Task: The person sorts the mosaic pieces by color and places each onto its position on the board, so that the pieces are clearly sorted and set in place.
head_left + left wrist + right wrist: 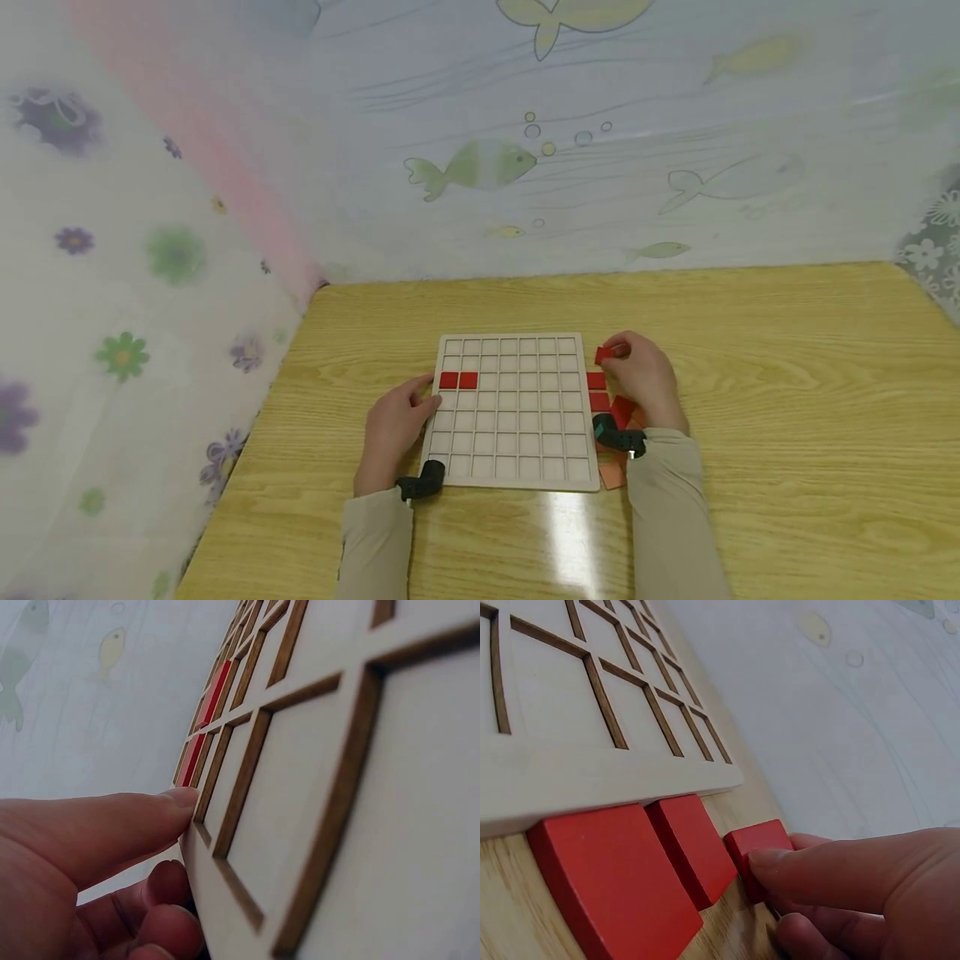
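Observation:
A pale wooden grid board (517,483) with square recesses lies on the table. Two red square tiles (458,381) sit side by side in its third row from the back, at the left end. My left hand (393,423) holds the board's left edge, the thumb (177,802) on the rim and the other fingers curled beside it. Just off the board's back right corner, my right hand (647,375) pinches a red square tile (757,840) between thumb and fingers. Two more red tiles (597,381) lie along the board's right edge, nearer me than the held one.
More red and orange tiles (612,476) lie loosely beside the board's right edge, partly hidden under my right wrist and its black camera (617,435). Behind the wood-grain table (810,400) rises a wall covering (600,208) printed with fish; a flowered one stands at left.

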### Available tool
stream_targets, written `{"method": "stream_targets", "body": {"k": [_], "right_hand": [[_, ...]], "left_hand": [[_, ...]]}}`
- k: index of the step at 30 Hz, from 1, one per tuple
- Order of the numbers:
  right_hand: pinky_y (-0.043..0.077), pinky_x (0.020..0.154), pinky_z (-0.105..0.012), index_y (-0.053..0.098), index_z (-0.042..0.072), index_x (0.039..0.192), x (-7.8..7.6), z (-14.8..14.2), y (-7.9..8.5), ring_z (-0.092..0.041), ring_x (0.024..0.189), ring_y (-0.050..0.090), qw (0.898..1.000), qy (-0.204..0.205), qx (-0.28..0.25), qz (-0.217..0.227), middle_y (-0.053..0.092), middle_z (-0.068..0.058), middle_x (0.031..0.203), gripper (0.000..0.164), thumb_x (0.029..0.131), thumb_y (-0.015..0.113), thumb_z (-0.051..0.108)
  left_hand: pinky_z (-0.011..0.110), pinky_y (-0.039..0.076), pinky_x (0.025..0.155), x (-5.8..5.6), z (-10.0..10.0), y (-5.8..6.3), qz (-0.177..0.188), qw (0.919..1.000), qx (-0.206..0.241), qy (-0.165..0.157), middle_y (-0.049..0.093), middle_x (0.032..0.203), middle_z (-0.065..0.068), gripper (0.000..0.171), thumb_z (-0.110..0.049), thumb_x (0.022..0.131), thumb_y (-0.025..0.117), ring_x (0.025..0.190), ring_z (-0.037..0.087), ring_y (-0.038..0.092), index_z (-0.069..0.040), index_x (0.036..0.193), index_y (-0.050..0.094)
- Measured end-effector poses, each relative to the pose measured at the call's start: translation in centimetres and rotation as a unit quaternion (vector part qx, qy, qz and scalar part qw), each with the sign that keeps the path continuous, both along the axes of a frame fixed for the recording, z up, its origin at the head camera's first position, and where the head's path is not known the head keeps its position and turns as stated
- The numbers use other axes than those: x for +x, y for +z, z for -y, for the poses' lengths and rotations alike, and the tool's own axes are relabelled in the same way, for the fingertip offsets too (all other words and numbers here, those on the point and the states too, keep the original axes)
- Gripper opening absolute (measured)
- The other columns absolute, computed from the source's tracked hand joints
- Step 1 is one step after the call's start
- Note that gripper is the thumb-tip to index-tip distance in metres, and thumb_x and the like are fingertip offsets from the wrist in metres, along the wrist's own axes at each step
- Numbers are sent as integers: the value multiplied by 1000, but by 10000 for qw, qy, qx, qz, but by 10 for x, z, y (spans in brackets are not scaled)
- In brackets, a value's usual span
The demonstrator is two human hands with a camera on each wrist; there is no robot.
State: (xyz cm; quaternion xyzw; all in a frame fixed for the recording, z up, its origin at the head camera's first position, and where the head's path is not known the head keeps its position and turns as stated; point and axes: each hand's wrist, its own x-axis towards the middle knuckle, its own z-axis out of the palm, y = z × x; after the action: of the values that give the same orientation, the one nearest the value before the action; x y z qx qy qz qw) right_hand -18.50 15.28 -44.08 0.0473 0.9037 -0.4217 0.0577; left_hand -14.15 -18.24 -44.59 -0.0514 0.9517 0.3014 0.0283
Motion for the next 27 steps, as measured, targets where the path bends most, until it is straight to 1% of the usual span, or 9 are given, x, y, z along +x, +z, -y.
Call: {"method": "stream_targets", "body": {"k": [4,7,10,15,21,23,27], "right_hand": [[40,76,-41,56,6,110,-1,0,0,-30,92,49,10000,-18,-37,8,56,-15,104,24,89,52,16],[39,79,-42,56,6,113,-1,-1,0,-30,96,49,9999,17,-120,-4,55,-15,107,26,90,50,17],[39,79,-41,56,6,115,-2,0,1,-30,96,49,9997,4,-245,14,55,-15,107,28,91,50,19],[39,78,-39,55,6,118,-3,1,1,-28,94,47,9989,-38,-433,169,53,-14,108,32,92,47,23],[38,81,-39,53,7,120,-4,3,3,-28,99,45,9975,-45,-611,359,51,-13,113,35,92,44,25],[39,80,-38,53,7,119,-4,4,3,-27,98,45,9970,-40,-680,380,51,-13,113,34,92,44,26],[39,73,-34,55,8,116,-6,7,3,-25,90,47,9969,29,-716,310,53,-11,105,32,91,45,24]], "left_hand": [[28,32,49,-1,0,1,-27,10000,-21,-30,49,67,-3,40,-33,84,60,51,14,42,-21,122,57],[28,31,49,-2,0,1,-57,10000,-41,-41,49,68,-3,40,-32,84,60,52,14,42,-20,121,57],[28,31,50,-2,0,2,-43,10000,-45,-36,49,68,-3,39,-32,84,60,52,14,42,-20,121,58],[28,32,49,-1,0,2,-15,10000,-49,-22,49,67,-3,39,-33,84,60,51,14,43,-21,121,58],[28,33,47,-1,0,0,-25,10000,-55,-35,50,65,-3,40,-34,84,60,48,13,44,-21,122,57],[28,33,47,-1,0,-1,-30,10000,-59,-38,50,64,-4,40,-34,84,60,48,13,44,-21,122,57],[28,32,48,-1,0,-2,-29,10000,-76,-4,50,65,-3,39,-34,84,60,48,13,44,-22,122,57]]}}
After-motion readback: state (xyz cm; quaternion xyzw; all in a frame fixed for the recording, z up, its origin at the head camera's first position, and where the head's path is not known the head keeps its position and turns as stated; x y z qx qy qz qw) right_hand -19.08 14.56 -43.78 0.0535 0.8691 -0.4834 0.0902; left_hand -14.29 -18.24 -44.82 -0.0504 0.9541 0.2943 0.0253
